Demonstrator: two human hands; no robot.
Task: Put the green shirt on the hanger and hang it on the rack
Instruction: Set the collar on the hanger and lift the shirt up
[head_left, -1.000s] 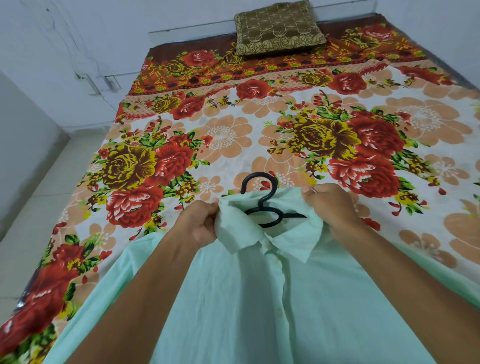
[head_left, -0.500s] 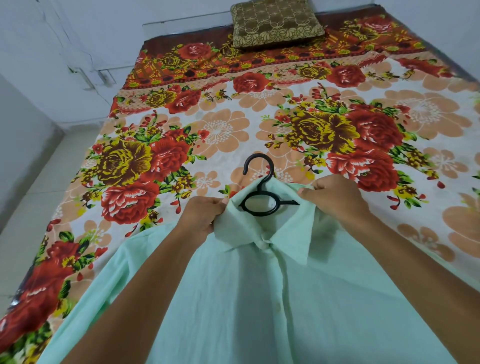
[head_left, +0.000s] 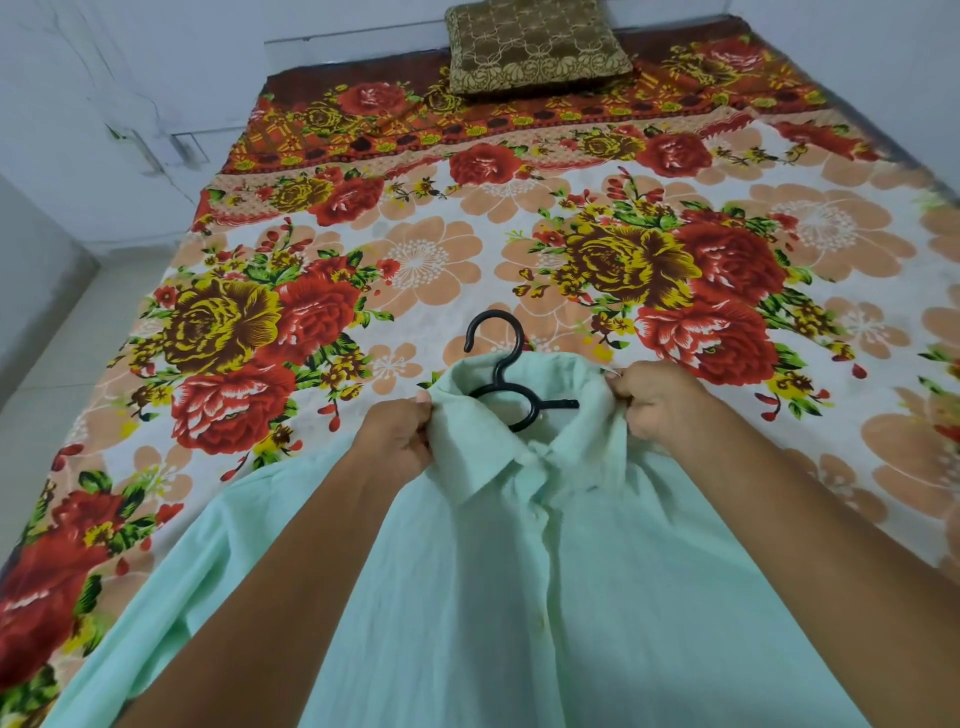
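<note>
**Both hands hold the collar of the green shirt over the hanger**

Nearest to the camera, the green shirt (head_left: 519, 597) lies spread on the bed, front side up, with its button line running down the middle. Two bare forearms reach forward over the cloth.

The left hand (head_left: 395, 441) has its grip closed on the left side of the collar; the fingers are curled and pinch the fabric. The right hand (head_left: 660, 405) has its grip closed on the right side of the collar in the same way, with the cloth gathered between thumb and fingers. The collar is stretched between the two hands.

In the collar opening sits the black hanger (head_left: 506, 382). Its neck and a part of one arm show inside the collar, and the rest is hidden under the shirt. The hook comes out above the collar and lies over the bedsheet (head_left: 441, 260), which has large red, yellow and peach flowers.

Farther away, at the head of the bed, a brown and gold patterned pillow (head_left: 535, 47) rests near the white wall (head_left: 156, 62). A pale floor (head_left: 67, 332) shows left of the bed.
</note>
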